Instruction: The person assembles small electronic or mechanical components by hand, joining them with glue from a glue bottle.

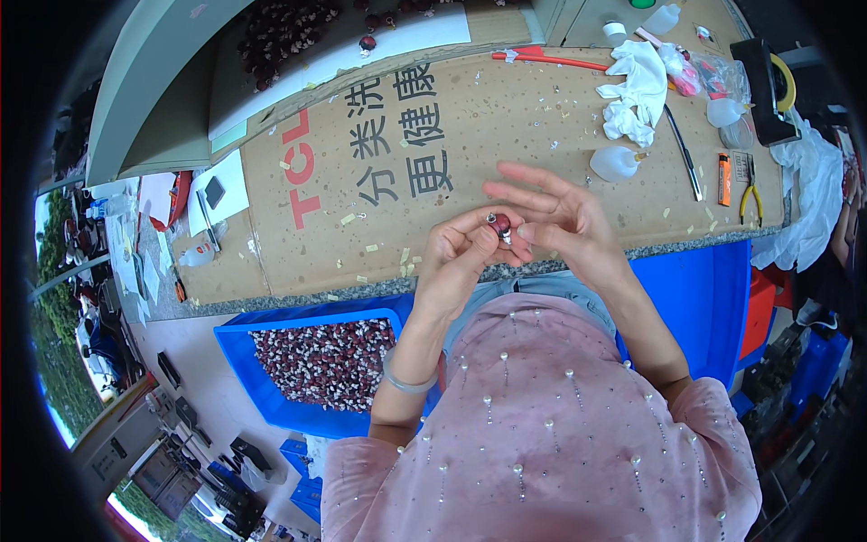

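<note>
Just above the bench's near edge, a small dark red and white figurine (502, 228) with a metal fitting on top sits in my left hand (465, 248), pinched between the thumb and curled fingers. My right hand (573, 221) is close beside it on the right. Its thumb tip is at the figurine's side, and its other fingers stretch out and apart. Whether the right thumb touches the figurine is hard to tell. Many similar figurines (321, 361) fill a blue bin (244, 348) below the bench on the left.
Printed cardboard (316, 244) covers the bench, with small scraps on it. More figurines (284, 36) lie on a shelf behind. At right are a squeeze bottle (616, 163), white gloves (637, 86), a pen (684, 154), yellow-handled pliers (750, 199) and a tape dispenser (763, 95). Another blue bin (691, 289) stands below right.
</note>
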Demonstrator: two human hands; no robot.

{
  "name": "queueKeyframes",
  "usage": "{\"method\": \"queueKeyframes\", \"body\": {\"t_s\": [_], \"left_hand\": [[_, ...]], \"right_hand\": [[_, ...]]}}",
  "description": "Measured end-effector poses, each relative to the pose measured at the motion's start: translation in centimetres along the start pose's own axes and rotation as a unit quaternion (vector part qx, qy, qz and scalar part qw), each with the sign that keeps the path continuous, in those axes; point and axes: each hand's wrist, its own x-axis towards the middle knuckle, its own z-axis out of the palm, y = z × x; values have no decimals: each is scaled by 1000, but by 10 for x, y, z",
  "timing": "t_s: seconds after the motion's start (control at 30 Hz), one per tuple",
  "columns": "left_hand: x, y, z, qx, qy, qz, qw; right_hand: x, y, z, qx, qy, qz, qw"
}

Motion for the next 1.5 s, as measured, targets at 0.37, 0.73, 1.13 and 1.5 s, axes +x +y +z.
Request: {"method": "queueKeyframes", "body": {"t_s": [0.37, 0.73, 1.13, 1.5], "left_hand": [[-3, -4, -3, 35, -11, -8, 999], [-8, -1, 3, 13, 16, -32, 999], [-9, 2, 9, 39, 48, -28, 998], [-9, -1, 6, 47, 32, -9, 998]], "right_hand": [[1, 4, -5, -14, -21, 80, 996], [2, 2, -9, -23, -19, 109, 994], [2, 5, -12, -1, -26, 119, 993], [2, 3, -7, 2, -12, 123, 992]]}}
